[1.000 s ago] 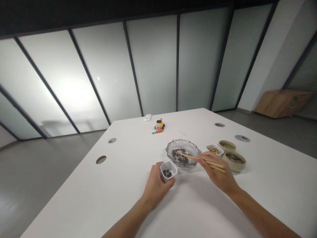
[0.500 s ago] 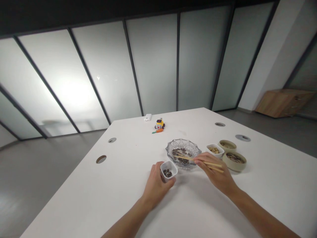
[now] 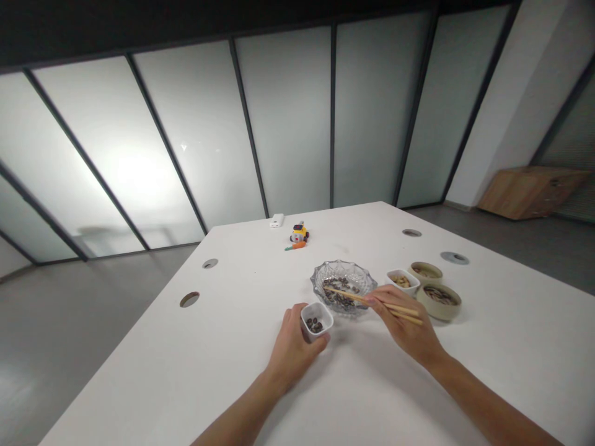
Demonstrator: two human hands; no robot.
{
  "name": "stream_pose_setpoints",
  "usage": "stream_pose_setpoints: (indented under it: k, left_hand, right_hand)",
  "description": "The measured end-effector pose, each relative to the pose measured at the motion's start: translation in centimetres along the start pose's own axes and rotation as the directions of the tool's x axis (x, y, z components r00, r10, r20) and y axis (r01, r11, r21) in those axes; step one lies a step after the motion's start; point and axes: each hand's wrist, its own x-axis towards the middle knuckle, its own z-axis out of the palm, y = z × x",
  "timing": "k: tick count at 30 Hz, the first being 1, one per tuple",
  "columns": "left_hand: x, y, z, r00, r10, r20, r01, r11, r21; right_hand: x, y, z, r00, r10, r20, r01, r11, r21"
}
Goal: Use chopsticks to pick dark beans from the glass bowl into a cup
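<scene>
My left hand [image 3: 297, 347] is closed around a small white square bowl [image 3: 325, 314], tilted a little, with several dark brown beans [image 3: 314, 324] inside. In my right hand [image 3: 404, 325] is a pair of wooden chopsticks [image 3: 346, 294]. Their tips reach into a clear glass bowl [image 3: 367, 291] with a scalloped rim, among the dark beans lying there. Whether the tips pinch a bean is too small to tell. The glass bowl stands just beyond the white one, between my two hands.
Right of the glass bowl stand a white dish [image 3: 413, 288] of pale pieces and two round greenish bowls [image 3: 439, 310] [image 3: 425, 272], the nearer with dark striped seeds. Farther back lie an orange toy carrot [image 3: 296, 246], a yellow toy vehicle [image 3: 300, 233] and a white box-like device [image 3: 277, 220]. Round holes [image 3: 189, 300] pierce the white tabletop.
The chopstick tips have shifted slightly left and up inside the glass bowl, and the two sticks look closer together. My left hand and the white bowl hold still.
</scene>
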Motion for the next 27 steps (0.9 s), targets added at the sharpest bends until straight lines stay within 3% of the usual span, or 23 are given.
stream_pose_setpoints:
  k: [8, 17, 22, 25, 27]
  left_hand:
    - [0.1, 0.0, 0.0, 1.000, 0.010, 0.004, -0.010, 1.000, 0.017]
    - [0.1, 0.1, 0.0, 1.000, 0.003, 0.017, -0.003, 1.000, 0.020]
    - [0.1, 0.3, -0.1, 1.000, -0.005, 0.025, 0.004, 1.000, 0.028]
    - [0.1, 0.4, -0.2, 0.999, -0.007, 0.033, 0.006, 0.999, 0.036]
    - [0.1, 0.5, -0.2, 0.999, -0.007, 0.037, 0.005, 0.999, 0.042]
  right_hand:
    - [0.0, 0.6, -0.7, 0.997, -0.044, -0.060, 0.040, 0.997, -0.058]
    - [0.1, -0.5, -0.4, 0.992, -0.002, 0.128, -0.001, 1.000, 0.018]
    - [0.7, 0.1, -0.9, 1.000, -0.018, -0.019, 0.016, 0.998, -0.067]
    - [1.5, 0.8, -1.8, 0.992, 0.052, -0.111, -0.063, 0.994, -0.093]
    - [1.9, 1.3, -2.5, 0.986, 0.130, -0.107, -0.139, 0.987, -0.082]
